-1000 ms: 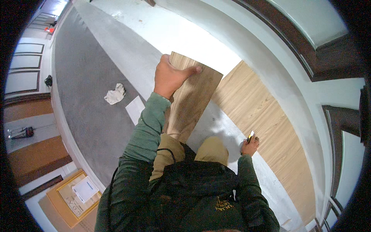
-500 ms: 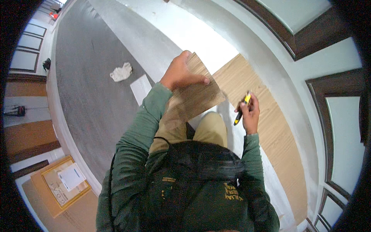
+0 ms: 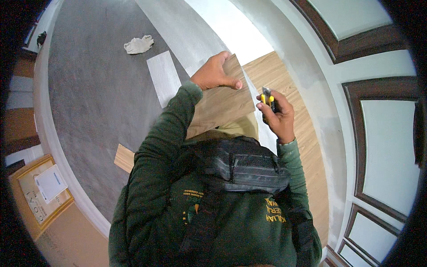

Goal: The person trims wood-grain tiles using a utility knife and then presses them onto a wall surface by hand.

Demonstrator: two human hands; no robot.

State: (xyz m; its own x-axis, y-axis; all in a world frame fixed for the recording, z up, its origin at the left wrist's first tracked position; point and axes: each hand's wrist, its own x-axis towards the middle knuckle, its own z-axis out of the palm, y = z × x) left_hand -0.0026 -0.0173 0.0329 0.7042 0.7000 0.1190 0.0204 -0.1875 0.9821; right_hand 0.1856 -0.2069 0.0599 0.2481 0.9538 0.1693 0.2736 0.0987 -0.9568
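Note:
My left hand (image 3: 218, 74) grips the far edge of a brown wood-grain plank (image 3: 222, 104), its thumb lying across the face. The plank is held tilted above my knees, and my left forearm covers part of it. Just right of the plank's edge, my right hand (image 3: 279, 115) is closed round a yellow and black utility knife (image 3: 267, 97). The knife's metal tip points up and away from me, apart from the plank. Below and beyond my right hand runs a strip of light wood-look flooring (image 3: 293, 95).
A grey floor (image 3: 98, 98) spreads to the left, with a crumpled white cloth (image 3: 138, 45), a pale plank piece (image 3: 163, 76) and a small wood-look offcut (image 3: 124, 158) on it. Dark-framed white panels (image 3: 387, 147) line the right wall. A cardboard box (image 3: 66, 236) lies at lower left.
My right hand has raised the utility knife and brought it left, closer to the plank, turning its tip upward. The view has shifted, and the offcut at left has come into sight.

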